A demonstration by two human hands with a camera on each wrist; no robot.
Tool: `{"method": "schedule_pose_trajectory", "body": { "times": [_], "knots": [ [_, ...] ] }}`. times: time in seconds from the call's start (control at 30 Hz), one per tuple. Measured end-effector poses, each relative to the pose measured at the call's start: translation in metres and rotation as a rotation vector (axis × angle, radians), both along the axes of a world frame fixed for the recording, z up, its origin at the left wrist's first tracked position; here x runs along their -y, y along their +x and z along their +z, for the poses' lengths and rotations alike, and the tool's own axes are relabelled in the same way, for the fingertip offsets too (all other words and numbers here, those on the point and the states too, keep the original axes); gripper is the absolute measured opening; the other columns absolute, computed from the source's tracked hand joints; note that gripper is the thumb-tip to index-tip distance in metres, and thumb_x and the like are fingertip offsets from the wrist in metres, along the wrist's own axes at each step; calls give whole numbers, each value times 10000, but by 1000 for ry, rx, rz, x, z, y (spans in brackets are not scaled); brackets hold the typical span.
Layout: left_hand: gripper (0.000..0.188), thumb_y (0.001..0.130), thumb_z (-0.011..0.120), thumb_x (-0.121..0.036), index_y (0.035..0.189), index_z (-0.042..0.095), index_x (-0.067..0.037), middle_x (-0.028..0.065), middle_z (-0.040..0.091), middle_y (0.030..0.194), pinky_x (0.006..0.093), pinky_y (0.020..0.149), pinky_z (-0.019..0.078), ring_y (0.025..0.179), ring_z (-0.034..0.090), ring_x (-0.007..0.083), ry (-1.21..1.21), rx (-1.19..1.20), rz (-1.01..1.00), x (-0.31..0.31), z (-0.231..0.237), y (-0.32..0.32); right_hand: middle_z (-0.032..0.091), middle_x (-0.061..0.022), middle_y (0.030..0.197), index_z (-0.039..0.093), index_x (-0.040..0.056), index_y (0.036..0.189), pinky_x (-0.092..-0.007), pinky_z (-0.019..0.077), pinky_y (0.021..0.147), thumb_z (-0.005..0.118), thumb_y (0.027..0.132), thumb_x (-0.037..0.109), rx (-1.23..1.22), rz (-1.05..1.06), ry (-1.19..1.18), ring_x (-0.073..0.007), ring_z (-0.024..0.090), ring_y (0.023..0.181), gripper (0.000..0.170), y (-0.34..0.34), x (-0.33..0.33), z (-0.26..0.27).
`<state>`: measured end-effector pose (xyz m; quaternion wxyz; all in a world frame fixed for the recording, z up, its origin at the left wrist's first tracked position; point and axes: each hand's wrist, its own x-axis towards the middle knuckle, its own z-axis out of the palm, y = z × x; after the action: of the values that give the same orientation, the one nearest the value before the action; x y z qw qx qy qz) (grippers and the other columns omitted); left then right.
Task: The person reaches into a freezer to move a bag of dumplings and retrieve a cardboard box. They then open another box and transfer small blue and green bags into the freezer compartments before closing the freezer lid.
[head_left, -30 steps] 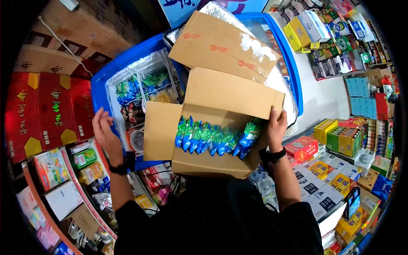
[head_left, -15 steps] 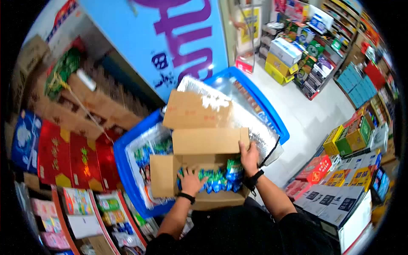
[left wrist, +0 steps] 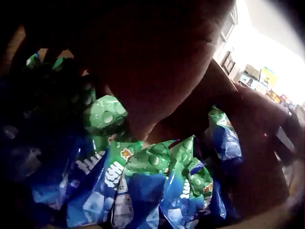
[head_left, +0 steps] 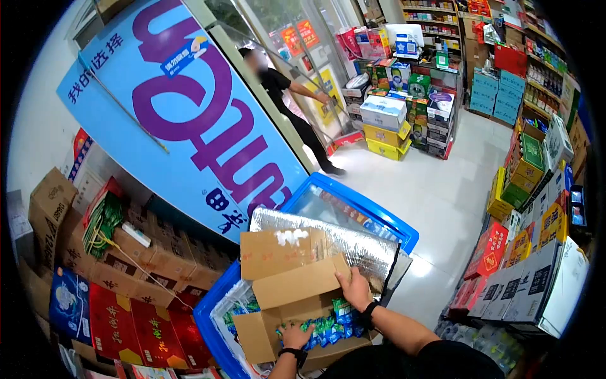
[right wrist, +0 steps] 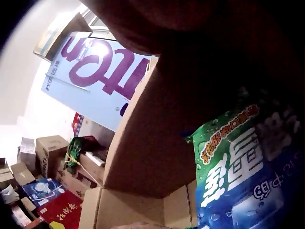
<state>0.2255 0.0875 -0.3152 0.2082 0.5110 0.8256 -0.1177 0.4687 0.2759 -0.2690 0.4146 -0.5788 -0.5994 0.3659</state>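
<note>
An open cardboard box [head_left: 249,338] sits over the blue-rimmed chest freezer [head_left: 214,307], holding a row of blue-and-green packets [head_left: 328,333]. My left hand [head_left: 295,336] is inside the box, its fingers spread over the packets at the left end. The left wrist view shows these packets [left wrist: 147,191] close up, standing side by side under the dark hand. With the right hand [head_left: 356,292] I grip the corner of the raised far flap [head_left: 297,284]. One larger packet [right wrist: 233,176] leans at the box's right end, just below that hand.
Behind the box, a silver foil sheet [head_left: 363,249] and another piece of cardboard [head_left: 278,249] lie across the freezer. Stacked cartons [head_left: 129,271] and red boxes [head_left: 151,331] stand at left, white cartons [head_left: 524,284] at right. A person [head_left: 287,104] stands by the glass door.
My left hand has moved from outside the box's left side onto the packets inside. The right hand stays on the flap. The head view has swung upward, bringing the door and a person into sight.
</note>
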Motion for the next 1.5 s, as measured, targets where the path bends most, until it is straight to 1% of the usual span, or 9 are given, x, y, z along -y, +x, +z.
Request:
{"method": "schedule_pose_trajectory", "body": {
  "times": [0.2, 0.4, 0.63, 0.73, 1.0, 1.1, 1.17, 1.3, 1.5],
  "knots": [
    [592, 854, 695, -647, 1176, 788, -160, 169, 700, 1276, 556, 1174, 238, 1310, 527, 392, 285, 118, -33, 13, -4, -13, 677, -297, 804, 580, -3, 1015, -580, 511, 678, 671, 978, 466, -34, -22, -10, -504, 666, 772, 479, -4, 0, -6],
    [467, 826, 787, -536, 1073, 820, -141, 164, 714, 1186, 456, 1069, 397, 1191, 588, 357, 372, 85, 2, 16, 15, -6, 678, -295, 829, 579, 1, 1014, -573, 512, 692, 675, 977, 462, -53, -6, 27, -501, 665, 788, 473, -2, 1, -7],
    [318, 800, 861, -370, 973, 802, -110, 183, 665, 1010, 473, 998, 429, 1091, 586, 395, 592, 268, 67, 30, 12, -13, 671, -322, 862, 576, -6, 1012, -572, 512, 718, 678, 983, 423, -3, 17, 5, -534, 651, 845, 441, 0, -1, -5],
    [311, 806, 860, -360, 981, 797, -110, 183, 658, 1027, 479, 1016, 422, 1091, 579, 392, 576, 270, 42, 27, 20, -11, 668, -320, 836, 570, -16, 997, -560, 510, 697, 681, 985, 410, -24, 14, 0, -530, 650, 821, 440, 0, 0, 6],
    [775, 938, 537, -720, 1517, 534, -204, 330, 305, 1599, 644, 1205, 247, 1433, 303, 590, 129, 118, -75, 12, 20, 3, 676, -322, 861, 593, -39, 1048, -526, 516, 716, 653, 1009, 397, 46, 4, 66, -491, 675, 824, 442, -5, -4, -11],
    [707, 964, 542, -659, 1474, 575, -170, 345, 470, 1481, 615, 1200, 275, 1379, 379, 576, 111, 127, -51, 13, 3, -9, 686, -300, 891, 612, -39, 1032, -496, 519, 733, 673, 1002, 408, 11, 41, 0, -456, 684, 826, 452, -7, -6, -6],
    [567, 929, 696, -487, 1379, 667, -145, 279, 525, 1460, 584, 1141, 367, 1305, 468, 508, 150, 165, -7, 6, 29, -4, 692, -296, 903, 619, -33, 1033, -490, 523, 746, 683, 999, 399, -21, 48, 1, -448, 691, 838, 439, -10, -3, -7],
    [417, 907, 748, -302, 1271, 736, -97, 191, 679, 1314, 507, 1092, 454, 1236, 559, 455, 276, 228, 86, 12, 19, -10, 714, -283, 945, 639, -27, 1064, -461, 538, 780, 703, 991, 383, -3, 15, 12, -427, 713, 893, 422, -12, -6, 1],
    [375, 897, 726, -195, 1240, 732, -42, 193, 686, 1304, 489, 1145, 412, 1281, 562, 436, 501, 248, 76, 29, 55, 0, 718, -272, 947, 646, -35, 1085, -445, 540, 789, 710, 988, 388, -13, 9, -54, -397, 721, 888, 438, -9, -10, -4]
  ]
}}
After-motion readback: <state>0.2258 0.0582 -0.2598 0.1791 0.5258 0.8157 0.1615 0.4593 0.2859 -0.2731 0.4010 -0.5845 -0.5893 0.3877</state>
